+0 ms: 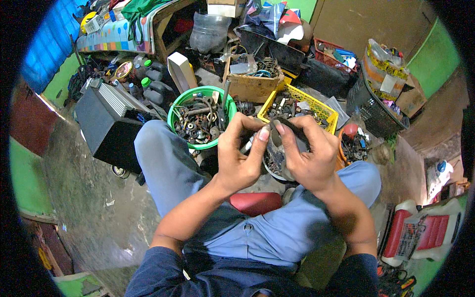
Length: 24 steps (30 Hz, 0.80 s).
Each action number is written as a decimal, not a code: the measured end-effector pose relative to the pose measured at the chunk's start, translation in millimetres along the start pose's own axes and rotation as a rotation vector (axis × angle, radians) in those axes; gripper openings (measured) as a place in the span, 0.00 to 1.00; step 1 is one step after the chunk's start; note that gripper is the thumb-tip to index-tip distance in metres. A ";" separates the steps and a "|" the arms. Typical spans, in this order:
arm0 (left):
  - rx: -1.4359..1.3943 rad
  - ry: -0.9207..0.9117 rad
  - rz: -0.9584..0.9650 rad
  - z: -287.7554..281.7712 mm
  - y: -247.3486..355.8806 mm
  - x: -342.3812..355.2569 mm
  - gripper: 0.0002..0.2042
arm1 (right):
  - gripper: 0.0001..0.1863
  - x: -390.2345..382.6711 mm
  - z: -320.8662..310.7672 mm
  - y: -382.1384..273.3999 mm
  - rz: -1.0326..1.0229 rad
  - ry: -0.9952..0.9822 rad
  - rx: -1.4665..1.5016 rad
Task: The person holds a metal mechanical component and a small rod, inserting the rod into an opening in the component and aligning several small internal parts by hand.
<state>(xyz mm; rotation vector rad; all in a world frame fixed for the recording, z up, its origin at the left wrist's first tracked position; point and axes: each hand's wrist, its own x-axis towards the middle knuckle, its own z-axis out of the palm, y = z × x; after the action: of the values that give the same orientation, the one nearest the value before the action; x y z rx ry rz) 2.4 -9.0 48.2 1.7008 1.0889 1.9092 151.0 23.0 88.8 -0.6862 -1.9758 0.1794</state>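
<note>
My left hand (241, 157) and my right hand (312, 154) meet in front of me above my knees, thumbs and fingertips pinched together. A dark, thin, curved piece (289, 124) is gripped by my right hand; its kind does not show. The left fingers are closed too, but what they pinch is mostly hidden. Close below the hands, a round container (271, 173) with small parts is partly covered. To the left stands a green basin (171, 120) full of bolts, washers and other metal parts. Just beyond the right hand is a yellow crate (332, 118) with more small parts.
A black boxy case (106, 133) stands on the left floor. Behind are dark jugs (157, 89), a cardboard box (252, 88) of wires and a clear plastic container (210, 32). A black basket (372, 106) and red-and-white padded pieces (425, 232) lie at the right.
</note>
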 end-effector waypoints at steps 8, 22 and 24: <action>0.025 0.004 0.035 2.3 1.3 -2.9 0.05 | 0.05 3.1 0.8 -1.5 -0.001 0.038 0.020; -0.123 -0.002 -0.067 2.4 3.8 -2.5 0.06 | 0.07 4.3 -6.8 1.4 0.110 0.110 0.078; -0.131 -0.005 -0.074 1.5 4.7 -1.9 0.06 | 0.07 3.2 -7.8 -0.5 0.116 0.088 0.079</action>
<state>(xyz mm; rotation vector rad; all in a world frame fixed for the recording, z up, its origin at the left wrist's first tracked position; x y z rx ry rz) 5.2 -12.9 50.3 1.5718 0.9883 1.8860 156.3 23.0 95.3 -0.7449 -1.8363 0.2908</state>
